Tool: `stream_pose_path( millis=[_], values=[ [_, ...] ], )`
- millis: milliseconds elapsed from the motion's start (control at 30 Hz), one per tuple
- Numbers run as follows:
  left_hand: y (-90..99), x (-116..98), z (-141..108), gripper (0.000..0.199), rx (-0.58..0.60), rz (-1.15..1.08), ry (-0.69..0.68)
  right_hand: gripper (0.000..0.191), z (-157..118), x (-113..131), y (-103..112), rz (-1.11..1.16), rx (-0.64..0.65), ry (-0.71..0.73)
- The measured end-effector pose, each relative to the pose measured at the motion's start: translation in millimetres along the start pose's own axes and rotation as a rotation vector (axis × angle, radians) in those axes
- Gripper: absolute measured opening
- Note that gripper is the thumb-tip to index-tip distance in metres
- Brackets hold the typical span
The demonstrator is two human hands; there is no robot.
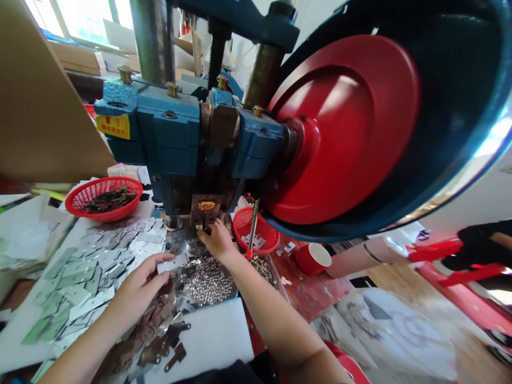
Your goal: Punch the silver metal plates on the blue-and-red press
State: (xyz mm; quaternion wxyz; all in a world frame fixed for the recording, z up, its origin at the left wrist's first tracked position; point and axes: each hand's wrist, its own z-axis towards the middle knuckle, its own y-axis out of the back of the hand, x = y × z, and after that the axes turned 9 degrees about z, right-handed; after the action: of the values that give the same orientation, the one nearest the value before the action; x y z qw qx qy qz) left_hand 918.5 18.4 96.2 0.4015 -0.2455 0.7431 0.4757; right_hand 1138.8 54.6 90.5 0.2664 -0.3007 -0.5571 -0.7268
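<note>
My left hand (146,278) pinches a flat pale metal plate (173,263) between thumb and fingers, just in front of the press. My right hand (217,241) reaches under the ram of the blue press (168,141), its fingertips closed at the die; what they hold is too small to make out. Small shiny metal pieces (208,280) lie in a heap below my right hand. Many flat pale plates (92,272) are spread to the left of my left hand. Darker metal parts (170,341) lie nearer to me on a white sheet (218,333).
A red basket (104,198) of dark pieces stands at the left, another red basket (256,229) behind my right hand. A large red wheel (344,128) overhangs the right side. A red cup (313,258) and a plastic bag (388,330) are at the right; a person's arm (502,240) shows far right.
</note>
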Motion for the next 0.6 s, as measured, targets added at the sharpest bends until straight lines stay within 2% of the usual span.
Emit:
stream_pose_path(
  millis=[100, 233, 300, 400, 500, 600],
  values=[
    [-5.3, -4.9, 4.7, 0.048, 0.016, 0.010, -0.014, 0.004, -2.1, -0.6, 2.5, 0.060, -0.010, -0.029],
    [-11.7, -5.5, 8.9, 0.046, 0.078, -0.142, -0.018, 0.013, -21.8, 1.9, 8.7, 0.189, -0.099, 0.008],
    [-14.7, -3.6, 10.3, 0.044, 0.100, -0.217, -0.021, 0.016, -38.8, 5.1, 11.8, 0.270, -0.054, 0.051],
    [-19.3, -1.4, 12.1, 0.040, 0.100, -0.252, -0.026, 0.015, -64.5, 9.6, 14.2, 0.330, 0.084, 0.082],
    [-23.9, -1.7, 13.0, 0.034, 0.061, -0.217, -0.055, 0.012, -81.8, 9.5, 15.3, 0.259, 0.020, 0.245],
    [-26.9, -4.5, 12.1, 0.038, 0.022, -0.200, -0.102, 0.016, -89.7, 4.6, 18.7, 0.078, -0.075, 0.449]
  ],
)
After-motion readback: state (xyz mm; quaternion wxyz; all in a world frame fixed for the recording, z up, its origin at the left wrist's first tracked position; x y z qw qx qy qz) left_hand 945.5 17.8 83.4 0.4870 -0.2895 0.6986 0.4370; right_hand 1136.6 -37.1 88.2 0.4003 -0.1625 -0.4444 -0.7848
